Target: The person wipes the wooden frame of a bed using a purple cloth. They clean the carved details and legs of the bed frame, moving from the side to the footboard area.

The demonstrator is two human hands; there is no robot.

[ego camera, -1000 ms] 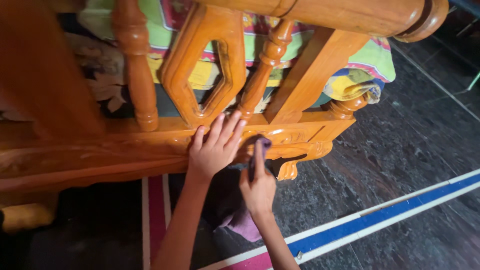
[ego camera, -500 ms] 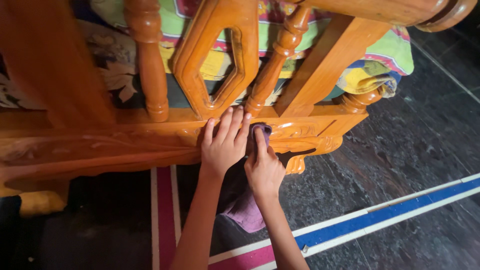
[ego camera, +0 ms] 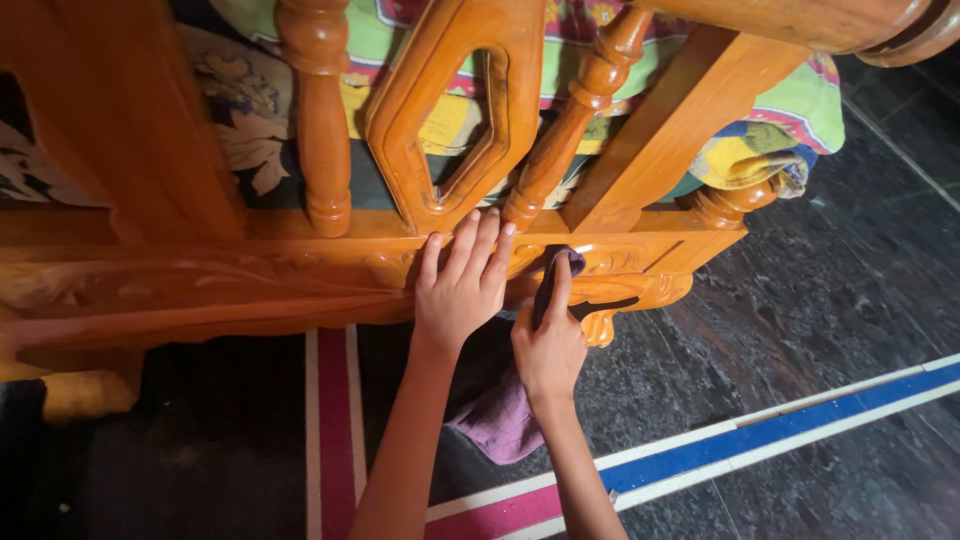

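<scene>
Hands on the carved rail of a wooden bed frame, one with a purple cloth.

Left hand [ego camera: 462,292] lies flat with fingers spread and straight on the carved orange-brown rail [ego camera: 200,285], fingertips reaching up to the ledge under the diamond-shaped panel [ego camera: 455,110]; it holds nothing. Right hand [ego camera: 548,345], just beside it and touching at the thumb side, is closed around the purple cloth [ego camera: 503,420], pressing one end of it with a raised finger against the carving near the rail's corner, while the rest of the cloth hangs down below the wrist. Turned spindles [ego camera: 318,120] stand on the rail, with a patterned bedspread [ego camera: 770,125] behind them. Below lie a dark stone floor [ego camera: 800,330] and a mat with a blue stripe [ego camera: 760,435].
</scene>
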